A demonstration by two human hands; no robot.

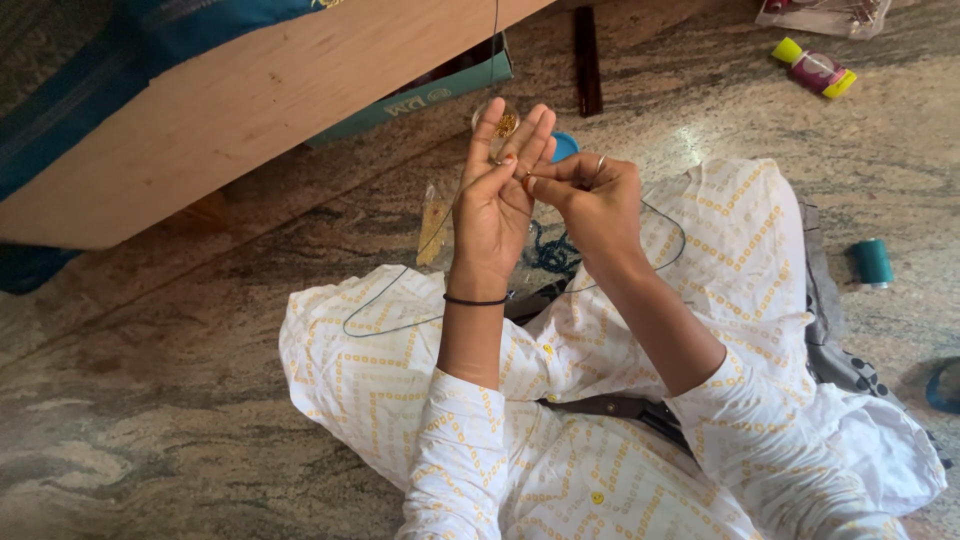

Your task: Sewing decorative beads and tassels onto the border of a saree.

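Note:
My left hand (497,195) is raised with its fingers upright, thumb and forefinger pinched together on a thin dark thread (385,325). My right hand (592,198) meets it fingertip to fingertip and pinches the same thread; a needle may be there but is too small to tell. The thread loops down over my lap on white cloth with a yellow pattern (400,360). A black band circles my left wrist. Behind my hands lie a small clear bag of golden bits (434,225), a blue lid (565,146) and a bundle of dark blue beads (553,255).
A wooden frame with blue fabric (200,110) slants across the upper left, a teal box (440,95) beneath it. On the stone floor lie a teal thread spool (872,263), a pink and yellow tube (815,68) and a dark stick (587,60).

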